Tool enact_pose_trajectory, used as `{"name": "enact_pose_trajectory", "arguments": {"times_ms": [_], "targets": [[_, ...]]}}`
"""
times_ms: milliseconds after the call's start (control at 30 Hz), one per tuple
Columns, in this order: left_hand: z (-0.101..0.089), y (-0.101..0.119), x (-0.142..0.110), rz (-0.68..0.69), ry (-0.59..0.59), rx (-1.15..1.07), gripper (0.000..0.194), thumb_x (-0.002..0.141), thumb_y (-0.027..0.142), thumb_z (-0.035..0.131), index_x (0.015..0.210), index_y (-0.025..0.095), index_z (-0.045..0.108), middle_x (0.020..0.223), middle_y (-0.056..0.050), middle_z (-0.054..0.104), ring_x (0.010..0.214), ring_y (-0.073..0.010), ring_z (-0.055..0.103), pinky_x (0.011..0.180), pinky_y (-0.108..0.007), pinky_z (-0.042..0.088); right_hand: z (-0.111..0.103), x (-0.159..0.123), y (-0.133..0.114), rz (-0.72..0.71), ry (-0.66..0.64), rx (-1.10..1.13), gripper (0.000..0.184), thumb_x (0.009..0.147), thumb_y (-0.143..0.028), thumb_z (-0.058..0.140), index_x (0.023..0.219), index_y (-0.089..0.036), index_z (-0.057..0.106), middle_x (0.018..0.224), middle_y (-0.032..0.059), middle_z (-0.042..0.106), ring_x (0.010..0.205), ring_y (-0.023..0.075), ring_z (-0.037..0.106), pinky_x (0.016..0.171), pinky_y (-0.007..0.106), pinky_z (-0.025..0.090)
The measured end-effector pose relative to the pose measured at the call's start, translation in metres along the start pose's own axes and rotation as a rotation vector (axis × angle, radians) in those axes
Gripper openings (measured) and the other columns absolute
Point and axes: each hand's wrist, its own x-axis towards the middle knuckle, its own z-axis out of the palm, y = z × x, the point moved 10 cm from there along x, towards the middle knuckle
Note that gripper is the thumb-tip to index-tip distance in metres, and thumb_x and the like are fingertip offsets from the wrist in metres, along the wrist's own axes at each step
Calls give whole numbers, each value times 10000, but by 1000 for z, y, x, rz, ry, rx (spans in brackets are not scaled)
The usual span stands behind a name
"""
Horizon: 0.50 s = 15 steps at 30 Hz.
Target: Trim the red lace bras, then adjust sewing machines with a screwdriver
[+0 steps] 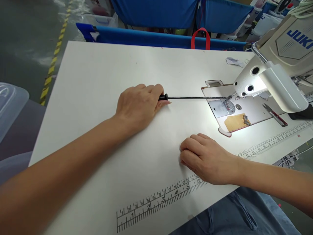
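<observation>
My left hand (pixel 139 106) is closed round the black handle of a long thin screwdriver (pixel 195 97). Its shaft lies level over the white table (pixel 102 75) and its tip reaches the presser foot (pixel 229 98) of the sewing machine (pixel 276 65). My right hand (pixel 205 158) rests on the table near the front edge, fingers curled under in a loose fist; whether anything is in it is hidden. It sits just above the printed ruler strip (pixel 158 202).
A metal needle plate (pixel 221 109) and a tan patch (pixel 234 122) lie under the machine's lamp. Small snips (pixel 275 115) lie to the right. Blue fabric bins (pixel 171 36) stand behind the table. A clear plastic lid (pixel 9 101) is at far left.
</observation>
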Motion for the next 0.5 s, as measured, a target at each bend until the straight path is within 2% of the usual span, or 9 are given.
{"name": "enact_pose_trajectory", "arguments": {"times_ms": [300,500], "targets": [[6,8,1,18,-38,198,324,992,412,375,1062,192,602,911,-78,689,863,-256,617,650,-324,379,3,-1,0,0,-29,-14,154,889,-47,467,881,-136,593,885,71,569,708,190,412,632,330,354],[8,8,4,23,-36,207,285,997,378,378,1077,197,583,1000,-78,677,897,-263,600,699,-346,382,2,0,0,0,-29,-13,192,847,-25,446,858,-148,594,864,67,566,688,192,406,617,329,368]]}}
